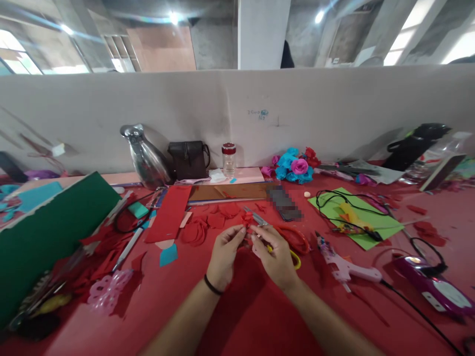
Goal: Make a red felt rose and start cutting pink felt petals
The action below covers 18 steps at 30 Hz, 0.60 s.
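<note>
Both of my hands meet over the red table (260, 316) near its middle. My left hand (223, 257) is closed, its fingertips pinching a small red paper piece (247, 219). My right hand (276, 257) is closed too, gripping the same red piece from the right, with something yellow showing under its fingers. Metal scissors (260, 217) with orange handles (297, 238) lie just behind my fingers. Cut red paper petals (208, 225) are scattered to the left of the hands.
A pink glue gun (347, 267) with a black cord lies to the right, a purple device (434, 287) beyond it. Green paper (356, 217), a phone (285, 202), paper flowers (295, 165), a jar (229, 158), a brown bag (189, 159), a green board (44, 227) and a white partition surround the work area.
</note>
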Motion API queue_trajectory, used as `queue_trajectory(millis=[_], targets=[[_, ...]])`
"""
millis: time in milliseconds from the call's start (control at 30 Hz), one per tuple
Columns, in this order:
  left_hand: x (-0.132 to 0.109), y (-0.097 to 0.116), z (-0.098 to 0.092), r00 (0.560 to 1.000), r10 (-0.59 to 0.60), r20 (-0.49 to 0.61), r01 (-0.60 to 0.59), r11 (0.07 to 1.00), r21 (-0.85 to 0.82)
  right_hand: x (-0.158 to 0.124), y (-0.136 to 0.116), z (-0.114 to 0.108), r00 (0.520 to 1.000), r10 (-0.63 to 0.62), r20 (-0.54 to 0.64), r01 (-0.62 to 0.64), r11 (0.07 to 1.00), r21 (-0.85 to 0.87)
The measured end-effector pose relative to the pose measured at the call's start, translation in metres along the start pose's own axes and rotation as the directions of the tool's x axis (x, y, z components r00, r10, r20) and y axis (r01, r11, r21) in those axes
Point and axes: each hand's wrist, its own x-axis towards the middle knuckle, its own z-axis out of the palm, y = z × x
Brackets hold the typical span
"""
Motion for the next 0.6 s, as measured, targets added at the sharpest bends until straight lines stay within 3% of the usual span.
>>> queue_trajectory(millis=[400,467,600], targets=[[-0.0004,-0.0016,0.0006,0.999,0.025,0.023,-0.026,1.0,0.018,-0.0035,-0.005,0.0001,0.998,-0.067,0.004,0.067,0.998,0.007],[-0.0004,-0.0021,0.0003,1.0,0.023,0.018,-0.024,1.0,0.013,-0.0034,-0.0035,0.0013,1.0,-0.011,-0.027,0.013,0.998,0.065],[-0.0025,-0.0029,0.0011,0.999,0.015,0.047,-0.015,1.0,0.002,-0.0004,0.001,0.004,0.965,0.257,-0.052,-0.228,0.919,0.32]])
